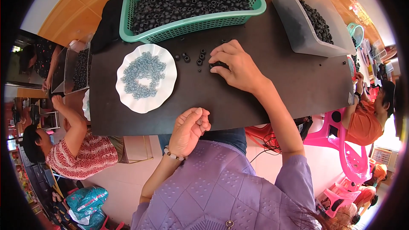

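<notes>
My right hand (235, 66) lies palm down on the dark table (264, 89), its fingers curled over a small cluster of black ring-shaped parts (218, 64). More loose black rings (192, 57) lie just left of its fingertips. My left hand (190, 130) is closed in a loose fist at the table's near edge, a bead bracelet on its wrist; whether anything is inside the fist is hidden. A white scalloped plate (164, 91) with several small blue-grey rings (142, 74) sits left of both hands.
A green plastic basket (191, 23) heaped with black rings stands at the far side. A clear plastic bin (298, 30) with more black rings is at the far right. One seated person works at the left, another sits at the right on pink chairs (341, 153).
</notes>
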Demonstrator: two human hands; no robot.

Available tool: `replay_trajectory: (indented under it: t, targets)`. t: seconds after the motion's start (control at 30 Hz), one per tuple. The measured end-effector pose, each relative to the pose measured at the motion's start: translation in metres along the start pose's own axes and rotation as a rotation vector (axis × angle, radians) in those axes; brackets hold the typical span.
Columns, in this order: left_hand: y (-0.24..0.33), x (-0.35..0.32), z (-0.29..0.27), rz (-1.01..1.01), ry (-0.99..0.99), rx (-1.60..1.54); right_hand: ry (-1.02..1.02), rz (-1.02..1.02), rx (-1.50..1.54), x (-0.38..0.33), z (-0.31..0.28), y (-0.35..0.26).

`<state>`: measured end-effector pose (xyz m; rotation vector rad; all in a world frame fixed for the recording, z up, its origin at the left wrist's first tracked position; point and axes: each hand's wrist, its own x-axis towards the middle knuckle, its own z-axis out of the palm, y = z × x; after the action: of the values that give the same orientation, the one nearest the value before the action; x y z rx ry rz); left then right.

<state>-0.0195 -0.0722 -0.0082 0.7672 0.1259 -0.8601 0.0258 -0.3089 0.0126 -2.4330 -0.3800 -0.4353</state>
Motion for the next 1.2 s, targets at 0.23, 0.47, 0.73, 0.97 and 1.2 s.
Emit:
replay_trajectory:
  t: [0.23, 0.47, 0.73, 0.97, 1.2]
  targets:
    - [0.005, -0.001, 0.009, -0.024, 0.022, 0.033, -0.004, 0.145, 0.662, -0.028, -0.006, -0.044]
    - [0.004, -0.005, 0.020, -0.026, -0.049, 0.040, 0.057, 0.302, 1.203, -0.064, 0.013, -0.071]
    - [0.001, -0.008, 0.020, -0.058, -0.048, 0.020, 0.151, 0.292, 1.427, -0.077, 0.032, -0.074]
    - [0.004, -0.011, 0.022, -0.016, -0.016, 0.068, 0.186, 0.228, 0.819, -0.077, 0.008, -0.078]
    - [0.002, -0.011, 0.023, -0.003, -0.033, 0.130, 0.270, 0.063, 0.301, -0.075, -0.005, -0.088]
